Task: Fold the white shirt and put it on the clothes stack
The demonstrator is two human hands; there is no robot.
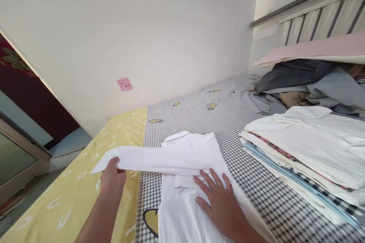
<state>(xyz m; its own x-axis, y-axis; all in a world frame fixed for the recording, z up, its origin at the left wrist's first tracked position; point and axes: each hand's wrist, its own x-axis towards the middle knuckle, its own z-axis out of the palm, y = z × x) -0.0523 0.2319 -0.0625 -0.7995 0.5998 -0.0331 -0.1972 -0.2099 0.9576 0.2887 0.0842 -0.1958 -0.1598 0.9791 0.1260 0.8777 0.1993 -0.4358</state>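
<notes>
A white long-sleeved shirt point(182, 157) lies partly folded on the bed, its collar end away from me. One sleeve stretches out to the left across the body and past its edge. My left hand point(112, 172) grips that sleeve near the cuff end, thumb on top and fingers curled beneath the cloth. My right hand point(218, 201) rests flat on the shirt body just below the sleeve fold, fingers spread and palm down.
On the right stands a stack of folded clothes point(296, 155), white on top. Behind it lies a heap of grey and brown clothes point(302, 79) under a pink board point(316, 49). The bed sheet point(196, 110) is checked, with a yellow strip at left. A pink note point(124, 84) is on the wall.
</notes>
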